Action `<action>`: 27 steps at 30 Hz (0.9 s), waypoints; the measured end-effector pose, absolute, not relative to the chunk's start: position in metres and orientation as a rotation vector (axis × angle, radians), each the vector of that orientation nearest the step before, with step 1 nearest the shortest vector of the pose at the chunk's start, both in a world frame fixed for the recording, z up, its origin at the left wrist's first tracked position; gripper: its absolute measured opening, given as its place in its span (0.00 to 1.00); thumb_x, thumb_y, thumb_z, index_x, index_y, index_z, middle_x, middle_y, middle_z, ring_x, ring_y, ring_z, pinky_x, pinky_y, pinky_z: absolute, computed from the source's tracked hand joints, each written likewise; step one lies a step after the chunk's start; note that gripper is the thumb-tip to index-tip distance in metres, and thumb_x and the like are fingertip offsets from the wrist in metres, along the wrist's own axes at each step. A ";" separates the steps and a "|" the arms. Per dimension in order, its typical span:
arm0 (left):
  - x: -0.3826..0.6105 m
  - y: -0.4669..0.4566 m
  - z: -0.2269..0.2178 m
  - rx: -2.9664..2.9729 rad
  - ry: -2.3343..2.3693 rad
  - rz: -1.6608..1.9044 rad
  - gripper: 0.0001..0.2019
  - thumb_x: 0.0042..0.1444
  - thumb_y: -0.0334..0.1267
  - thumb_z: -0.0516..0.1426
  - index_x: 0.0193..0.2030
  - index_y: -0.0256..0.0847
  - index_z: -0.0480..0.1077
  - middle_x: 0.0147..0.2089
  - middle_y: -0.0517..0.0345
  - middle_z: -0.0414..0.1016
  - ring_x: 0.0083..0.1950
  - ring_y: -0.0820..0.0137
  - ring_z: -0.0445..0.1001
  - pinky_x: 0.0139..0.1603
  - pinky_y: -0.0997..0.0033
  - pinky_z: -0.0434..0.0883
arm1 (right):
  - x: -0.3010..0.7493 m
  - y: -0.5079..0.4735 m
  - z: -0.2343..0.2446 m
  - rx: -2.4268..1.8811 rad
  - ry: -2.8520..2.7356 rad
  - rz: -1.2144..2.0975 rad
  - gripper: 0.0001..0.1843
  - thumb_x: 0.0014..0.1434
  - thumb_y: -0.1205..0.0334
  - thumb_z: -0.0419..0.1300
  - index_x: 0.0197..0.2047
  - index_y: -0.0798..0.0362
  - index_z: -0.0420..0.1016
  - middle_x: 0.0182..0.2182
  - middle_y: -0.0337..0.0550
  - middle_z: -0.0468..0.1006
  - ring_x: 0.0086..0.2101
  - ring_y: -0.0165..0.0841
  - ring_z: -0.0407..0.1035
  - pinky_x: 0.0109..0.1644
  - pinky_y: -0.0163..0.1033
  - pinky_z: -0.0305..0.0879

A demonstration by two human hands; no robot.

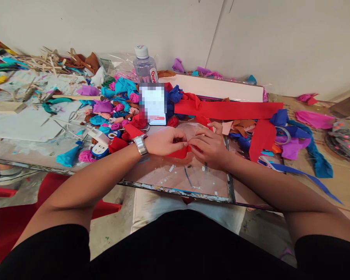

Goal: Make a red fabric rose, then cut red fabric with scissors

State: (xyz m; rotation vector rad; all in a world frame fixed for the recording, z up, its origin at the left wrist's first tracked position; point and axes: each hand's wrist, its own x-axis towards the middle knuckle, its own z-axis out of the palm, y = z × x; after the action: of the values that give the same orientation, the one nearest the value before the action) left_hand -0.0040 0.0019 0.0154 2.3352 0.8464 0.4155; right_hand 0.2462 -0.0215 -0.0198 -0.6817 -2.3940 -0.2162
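Observation:
My left hand (167, 140), with a metal watch on its wrist, pinches the edge of a small piece of red crepe paper (179, 153) low over the table. Facing it, my right hand (208, 146) closes thumb and forefinger on the same red piece, its other fingers curled and partly raised. Most of the red piece is hidden under my fingers. Just beyond my hands lie a long red strip (230, 110) and a lit phone (153, 104) propped upright, its screen partly blurred.
Left of the phone lies a heap of coloured paper rosettes (116, 105). A water bottle (146, 66) stands behind the phone. A power strip (100, 149) with a white plug sits near the front edge. Blue and purple scraps (297, 146) and a wire coil (345, 138) lie right.

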 end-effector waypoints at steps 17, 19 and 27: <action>-0.005 0.005 0.011 2.278 0.873 0.437 0.13 0.66 0.42 0.56 0.38 0.38 0.79 0.30 0.61 0.77 0.31 0.73 0.69 0.34 0.71 0.62 | 0.245 -0.019 -0.025 -0.724 -2.332 -0.185 0.07 0.68 0.67 0.66 0.47 0.47 0.82 0.39 0.40 0.89 0.47 0.42 0.77 0.63 0.56 0.61; -0.004 0.005 0.011 2.270 0.863 0.455 0.12 0.66 0.41 0.56 0.38 0.38 0.79 0.30 0.61 0.77 0.30 0.73 0.68 0.34 0.72 0.62 | 0.245 -0.019 -0.026 -0.729 -2.324 -0.195 0.07 0.68 0.66 0.66 0.48 0.47 0.82 0.39 0.40 0.89 0.47 0.42 0.77 0.63 0.56 0.60; -0.003 0.004 0.010 2.256 0.872 0.511 0.13 0.67 0.43 0.57 0.37 0.38 0.79 0.28 0.63 0.74 0.29 0.74 0.65 0.32 0.73 0.61 | 0.245 -0.018 -0.026 -0.729 -2.315 -0.258 0.05 0.70 0.65 0.65 0.47 0.47 0.82 0.39 0.40 0.88 0.46 0.41 0.76 0.63 0.55 0.61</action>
State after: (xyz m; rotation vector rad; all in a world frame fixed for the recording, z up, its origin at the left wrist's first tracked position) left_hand -0.0033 0.0039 0.0101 2.2564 0.8715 0.5113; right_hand 0.2448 -0.0176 -0.0260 -0.7285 -2.3146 -0.2582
